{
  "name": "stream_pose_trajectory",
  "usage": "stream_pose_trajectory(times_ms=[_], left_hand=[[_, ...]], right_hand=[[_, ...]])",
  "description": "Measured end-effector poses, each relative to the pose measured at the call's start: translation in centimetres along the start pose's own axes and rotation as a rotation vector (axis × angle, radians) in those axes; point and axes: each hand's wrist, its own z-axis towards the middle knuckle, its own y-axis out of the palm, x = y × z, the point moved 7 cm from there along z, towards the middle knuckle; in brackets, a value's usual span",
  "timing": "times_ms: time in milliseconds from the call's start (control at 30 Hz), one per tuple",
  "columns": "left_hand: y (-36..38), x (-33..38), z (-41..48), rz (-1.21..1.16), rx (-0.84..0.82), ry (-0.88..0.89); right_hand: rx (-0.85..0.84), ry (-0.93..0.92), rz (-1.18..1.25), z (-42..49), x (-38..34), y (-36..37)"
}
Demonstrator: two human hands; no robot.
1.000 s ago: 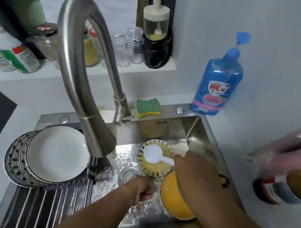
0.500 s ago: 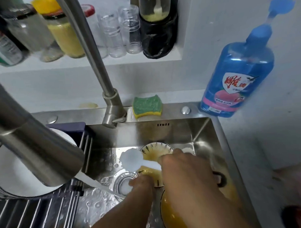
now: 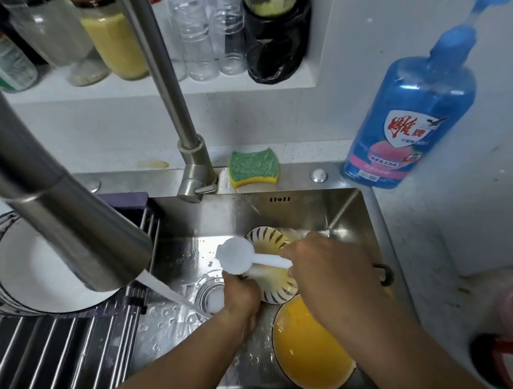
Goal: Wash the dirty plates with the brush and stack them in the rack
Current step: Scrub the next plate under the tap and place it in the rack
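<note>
A small striped plate (image 3: 274, 286) with yellow residue is tilted up in the steel sink (image 3: 296, 210); my left hand (image 3: 241, 296) grips its lower left rim. My right hand (image 3: 330, 267) holds the handle of a white dish brush (image 3: 237, 257), whose round head lies over the plate's upper left edge. A second striped plate (image 3: 265, 237) lies behind it on the sink floor. A bowl or plate coated in yellow (image 3: 310, 355) sits at the front, under my right forearm. Clean white plates (image 3: 28, 278) stand in the roll-up rack (image 3: 65, 346) on the left.
The faucet (image 3: 76, 229) looms at the left and runs water toward the drain (image 3: 209, 295). A green-yellow sponge (image 3: 254, 168) and a blue soap bottle (image 3: 406, 119) stand behind the sink. Jars and bottles line the shelf (image 3: 158, 87) above.
The camera has dropped closer to the sink. My left hand rose from the sink floor and took the plate's rim, tilting the plate up. The brush head shifted left across the plate.
</note>
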Motion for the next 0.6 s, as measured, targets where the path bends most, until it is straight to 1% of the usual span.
stream_pose_trajectory(times_ms=[67, 133, 200, 233, 300, 367, 433, 500, 600], left_hand=[[-1.1, 5.9, -7.9, -0.062, -0.039, -0.076], [-1.8, 8.4, -12.7, -0.109, -0.11, -0.163], [-2.7, 9.5, -15.3, -0.172, -0.242, -0.243], [-3.1, 9.6, -16.0, -0.213, -0.283, -0.289], [-5.0, 9.8, -17.5, -0.258, -0.3, -0.385], [-6.2, 9.8, -18.3, -0.235, -0.326, -0.444], [-8.2, 10.8, -19.3, -0.227, -0.348, -0.458], [-10.4, 12.0, -19.9, -0.223, -0.352, -0.434], [-13.7, 14.5, -20.8, -0.197, -0.386, -0.324]], right_hand=[[0.009, 0.017, -0.047, -0.5, 0.6, -0.2], [0.01, 0.022, -0.07, -1.0, 1.2, -0.4], [-0.009, 0.01, -0.064, -1.9, 1.1, -0.7], [-0.026, -0.001, -0.061, -2.3, 1.1, -0.6], [-0.086, -0.035, -0.092, -3.5, 0.4, -0.5], [-0.139, -0.079, -0.128, -4.4, -0.3, -0.3], [-0.174, -0.103, -0.153, -4.9, -1.4, -1.1], [-0.197, -0.082, -0.174, -5.0, -2.0, -1.7], [-0.194, -0.04, -0.16, -5.0, -3.7, -3.1]])
